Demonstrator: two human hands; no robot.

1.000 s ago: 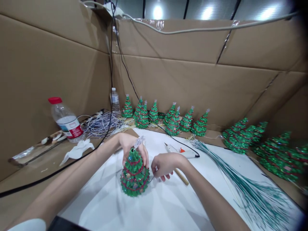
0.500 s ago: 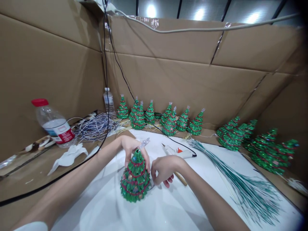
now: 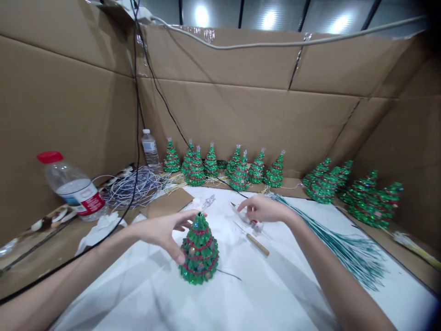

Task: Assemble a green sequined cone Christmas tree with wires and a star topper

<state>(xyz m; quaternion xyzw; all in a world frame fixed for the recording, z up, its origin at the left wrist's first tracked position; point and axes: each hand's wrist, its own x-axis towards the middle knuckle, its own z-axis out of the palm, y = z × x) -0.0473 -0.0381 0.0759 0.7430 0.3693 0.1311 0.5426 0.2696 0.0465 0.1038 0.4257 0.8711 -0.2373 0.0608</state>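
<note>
A small green beaded Christmas tree (image 3: pixel 199 255) with red garland and tiny ornaments stands upright on the white tabletop. My left hand (image 3: pixel 170 232) curves loosely around its left side, fingers apart, the thumb at the lower edge and the fingertips partly hidden behind the top. My right hand (image 3: pixel 263 209) is closed over a white hot glue gun (image 3: pixel 257 226) with a red trigger, mostly covered by the hand. Just in front of it lies an awl (image 3: pixel 257 244) with a wooden handle. A clear topper (image 3: pixel 208 201) rests behind the tree. A thin dark wire (image 3: pixel 230 274) extends from the tree's base.
Several finished trees (image 3: pixel 240 177) line the cardboard wall at the back and right. Green wire strands (image 3: pixel 330 234) spread along the right. On the left are a red-capped bottle (image 3: pixel 77 188), tangled wire (image 3: pixel 136 186) and crumpled tissue (image 3: pixel 103 227). A black cable (image 3: pixel 138 138) hangs down.
My right hand has left the tree's base and moved up and right onto the glue gun. My left hand has shifted left and loosened; the clear topper is now visible on the table.
</note>
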